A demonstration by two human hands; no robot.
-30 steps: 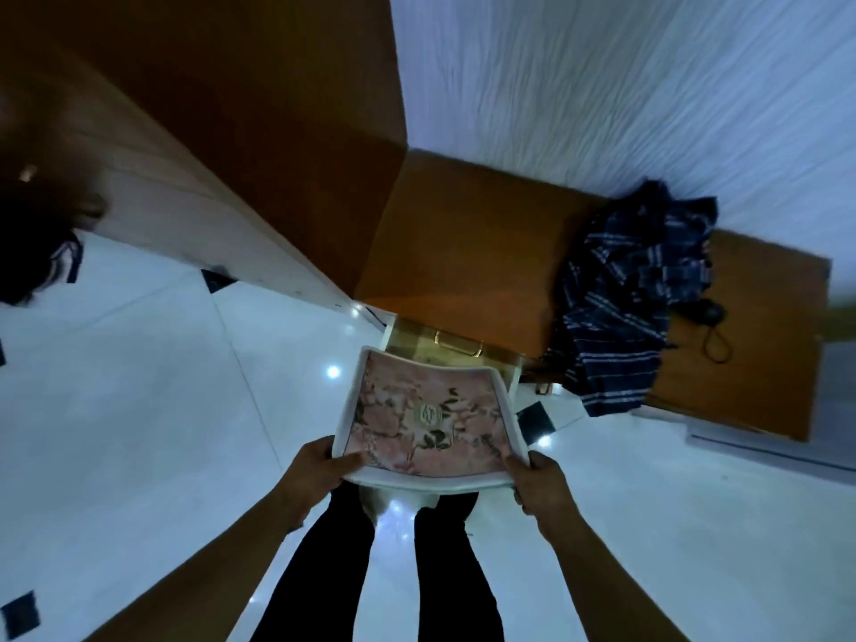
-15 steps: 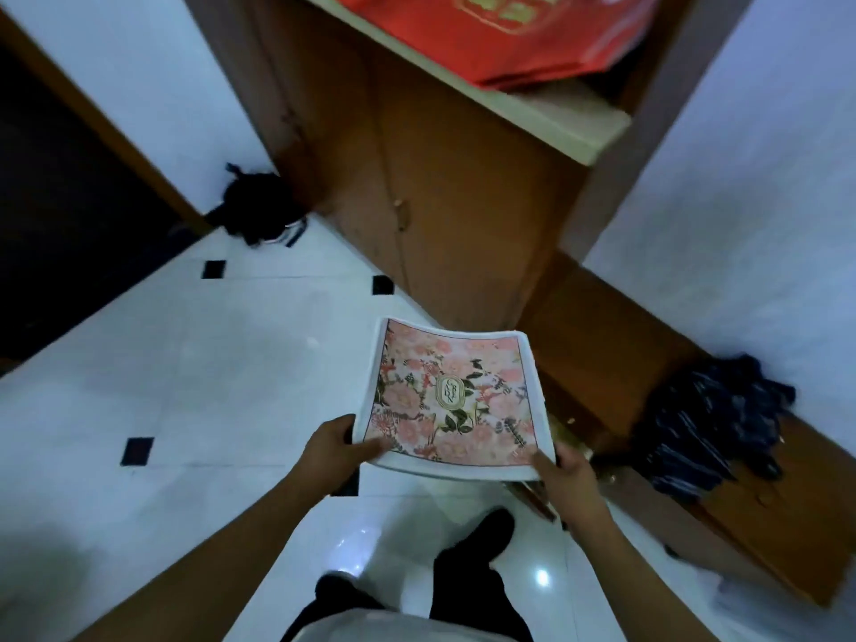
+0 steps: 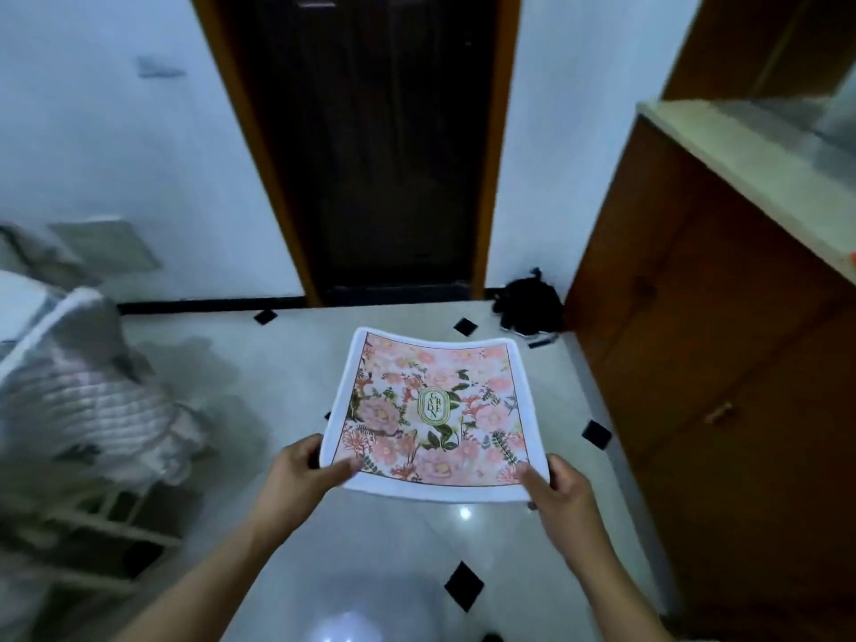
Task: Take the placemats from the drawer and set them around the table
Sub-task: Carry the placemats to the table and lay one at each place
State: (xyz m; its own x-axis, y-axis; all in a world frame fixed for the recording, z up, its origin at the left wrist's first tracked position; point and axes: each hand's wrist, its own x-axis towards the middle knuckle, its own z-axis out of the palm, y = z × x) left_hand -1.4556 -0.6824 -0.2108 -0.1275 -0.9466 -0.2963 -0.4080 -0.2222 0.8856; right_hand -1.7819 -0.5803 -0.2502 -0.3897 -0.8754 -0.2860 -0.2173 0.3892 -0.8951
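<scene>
A pink floral placemat (image 3: 435, 410) with a white border and a small oval label in its middle is held flat in front of me, above the floor. My left hand (image 3: 303, 474) grips its near left corner, thumb on top. My right hand (image 3: 556, 486) grips its near right corner. Whether one mat or a stack is held, I cannot tell. No drawer and no table top show in the head view.
A wooden cabinet (image 3: 713, 363) with a pale countertop stands on the right. Straight ahead is a dark doorway (image 3: 375, 145) in a wooden frame. A black bundle (image 3: 530, 303) lies by the wall. A white rack with grey cloth (image 3: 78, 400) stands at the left. White tiled floor (image 3: 259, 377) lies between.
The view has swung left, away from the low drawer and the plaid cloth, past the cabinet, to face the doorway. Both hands keep hold of the placemat throughout.
</scene>
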